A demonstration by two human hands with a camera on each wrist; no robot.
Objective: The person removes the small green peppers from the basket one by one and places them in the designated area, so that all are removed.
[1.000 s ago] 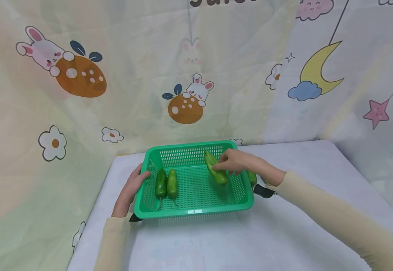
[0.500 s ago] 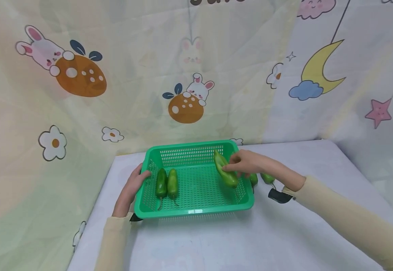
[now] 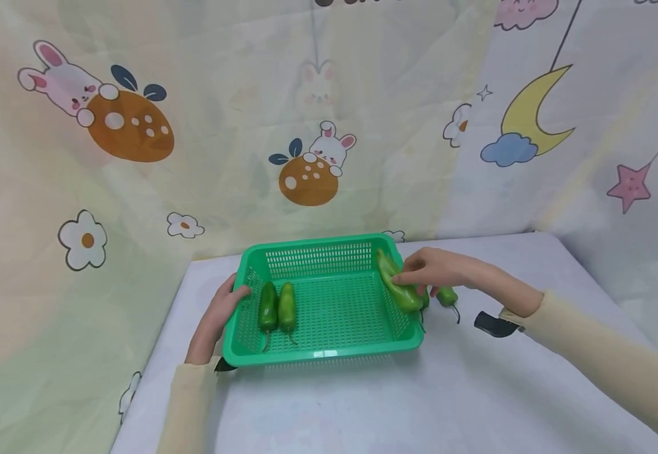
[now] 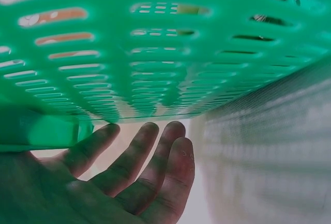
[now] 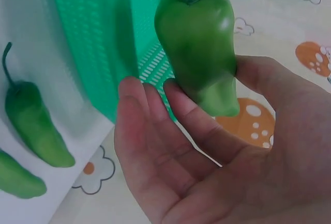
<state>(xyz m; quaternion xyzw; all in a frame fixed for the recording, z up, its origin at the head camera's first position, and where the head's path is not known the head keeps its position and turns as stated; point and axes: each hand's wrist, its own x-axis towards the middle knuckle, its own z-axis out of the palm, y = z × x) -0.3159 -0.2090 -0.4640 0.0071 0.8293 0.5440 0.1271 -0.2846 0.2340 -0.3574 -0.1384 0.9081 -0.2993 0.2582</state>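
My right hand (image 3: pixel 433 268) pinches a large green pepper (image 3: pixel 398 287) between thumb and fingers, over the right wall of the green basket (image 3: pixel 329 355). In the right wrist view the pepper (image 5: pixel 199 43) has its stem end toward the basket. My left hand (image 3: pixel 223 312) holds the basket's left side, thumb over the rim; in the left wrist view its fingers (image 4: pixel 173 177) lie against the outer wall. Inside the basket, at the left, a dark green pepper (image 3: pixel 268 307) and a lighter one (image 3: pixel 287 307) lie side by side, stems toward the front.
Outside the basket's right wall, two green peppers lie on the white table (image 3: pixel 363 410): one (image 5: pixel 36 123) nearer the wall, the other (image 5: pixel 20 175) beyond it. A printed cloth (image 3: pixel 221 126) hangs behind the table.
My right hand has carried the large pepper rightward from inside the basket to its right wall. Peppers outside on the right have come into sight. The left hand stays on the basket.
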